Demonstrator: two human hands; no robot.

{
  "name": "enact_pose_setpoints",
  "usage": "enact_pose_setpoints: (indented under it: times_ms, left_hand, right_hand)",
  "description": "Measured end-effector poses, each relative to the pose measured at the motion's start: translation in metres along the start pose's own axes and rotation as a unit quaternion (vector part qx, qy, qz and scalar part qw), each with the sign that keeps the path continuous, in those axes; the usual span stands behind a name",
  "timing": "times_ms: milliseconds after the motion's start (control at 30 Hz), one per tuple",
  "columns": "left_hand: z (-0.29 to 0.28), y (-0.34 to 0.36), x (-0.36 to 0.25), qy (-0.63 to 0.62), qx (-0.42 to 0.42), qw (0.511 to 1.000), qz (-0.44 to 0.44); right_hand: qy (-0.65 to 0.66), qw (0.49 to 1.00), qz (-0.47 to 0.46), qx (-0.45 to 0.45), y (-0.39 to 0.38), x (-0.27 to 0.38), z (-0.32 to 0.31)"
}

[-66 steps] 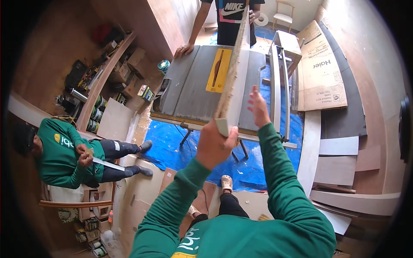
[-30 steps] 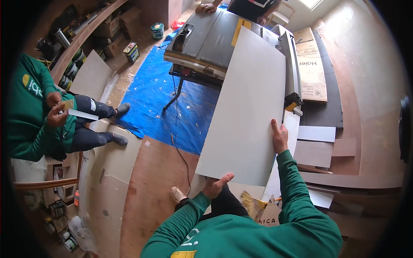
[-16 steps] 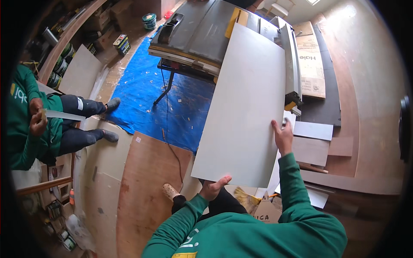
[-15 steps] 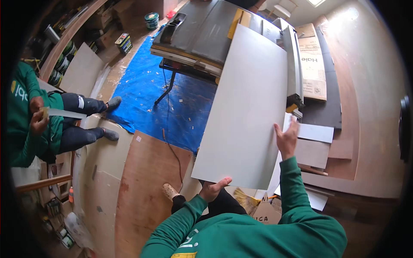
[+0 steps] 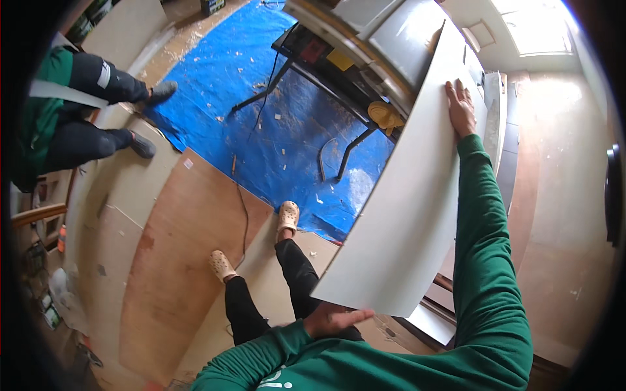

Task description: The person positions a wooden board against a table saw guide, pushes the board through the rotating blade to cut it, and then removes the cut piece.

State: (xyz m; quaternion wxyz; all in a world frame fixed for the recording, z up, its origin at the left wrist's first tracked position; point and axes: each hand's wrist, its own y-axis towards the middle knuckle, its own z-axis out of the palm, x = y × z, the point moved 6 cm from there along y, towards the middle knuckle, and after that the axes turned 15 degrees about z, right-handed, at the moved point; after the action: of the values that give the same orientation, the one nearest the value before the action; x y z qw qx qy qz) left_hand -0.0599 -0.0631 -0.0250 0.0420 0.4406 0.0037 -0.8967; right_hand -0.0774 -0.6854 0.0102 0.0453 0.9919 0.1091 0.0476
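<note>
A long white board (image 5: 404,228) slants from the table saw (image 5: 326,23) down toward my body, its far end lying on the saw's grey top. My left hand (image 5: 329,320) is at the board's near edge, thumb stretched along it and the other fingers mostly hidden beneath. Farther up the board, my right hand (image 5: 462,109) lies flat on the white face near its right side, fingers stretched out. The saw's black folding legs and a yellow round part (image 5: 385,116) show to the left of the board.
Blue sheeting (image 5: 215,85) strewn with scraps covers the floor below the saw. A brown plywood sheet (image 5: 189,254) with a cable (image 5: 242,221) across it lies left of my feet. Another person (image 5: 78,124) in a green top stands at the left. Boards (image 5: 508,150) lean on the right.
The board now tilts more steeply, its right side higher. My right hand has gone from its right edge to farther up on its face. The view has swung and my left thumb has shifted.
</note>
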Motion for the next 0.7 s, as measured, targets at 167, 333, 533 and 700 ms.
enact_pose_setpoints:
  times_ms: [167, 333, 533, 700]
  left_hand:
    - [-0.015, 0.001, -0.015, 0.018, 0.034, 0.998, 0.048]
    - [-0.033, 0.004, -0.021, -0.081, 0.001, 0.994, 0.071]
    - [-0.038, 0.009, -0.022, -0.140, -0.011, 0.988, 0.068]
    - [-0.040, 0.010, -0.022, -0.123, -0.028, 0.989, 0.078]
  right_hand:
    - [-0.082, 0.984, -0.157, -0.035, 0.008, -0.018, -0.005]
    - [-0.085, 0.975, -0.203, -0.030, -0.006, -0.008, -0.008]
    - [-0.071, 0.980, -0.184, -0.026, -0.007, -0.007, -0.011]
    - [-0.075, 0.973, -0.215, -0.022, -0.007, -0.009, -0.014]
